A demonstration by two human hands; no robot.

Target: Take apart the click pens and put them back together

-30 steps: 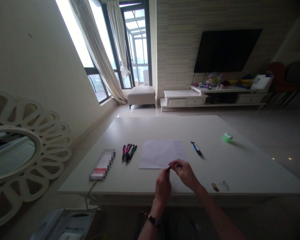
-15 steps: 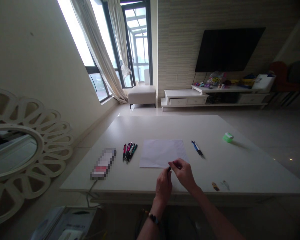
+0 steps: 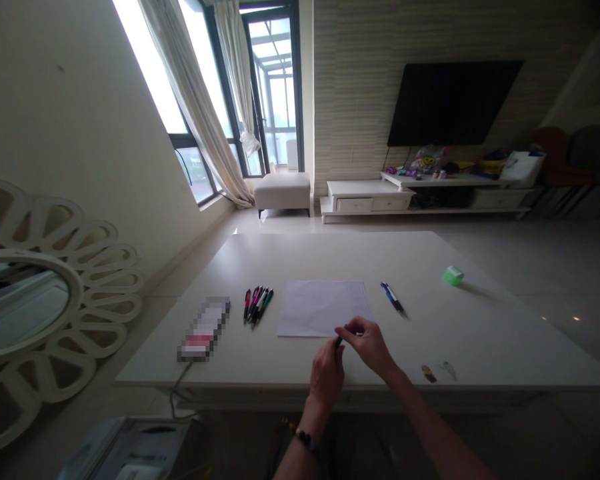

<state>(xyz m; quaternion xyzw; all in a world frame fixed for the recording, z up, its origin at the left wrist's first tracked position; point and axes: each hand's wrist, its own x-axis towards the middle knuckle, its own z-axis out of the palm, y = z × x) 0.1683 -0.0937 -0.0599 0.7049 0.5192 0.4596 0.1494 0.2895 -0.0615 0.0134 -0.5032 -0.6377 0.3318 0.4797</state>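
Observation:
My left hand [image 3: 327,370], with a beaded bracelet on its wrist, is closed around a slim dark pen [image 3: 339,341], mostly hidden by the fingers. Thumb and fingers of my right hand [image 3: 365,340] pinch together at the pen's upper end. Both hands meet above the near edge of a white sheet of paper [image 3: 315,307] on the white table [image 3: 330,253]. Several pens [image 3: 258,305] with coloured parts lie in a group left of the paper. To its right lie blue-and-black pens [image 3: 393,299], close together.
A blurred-out phone [image 3: 204,330] with a cable lies at the left of the table. A green-and-white small box [image 3: 453,275] stands far right. A yellowish-and-dark small piece [image 3: 429,373] and a clear one [image 3: 449,370] lie near the front edge.
The view has shifted very slightly. Both hands stay together on the pen, with only a small shift of the right fingers.

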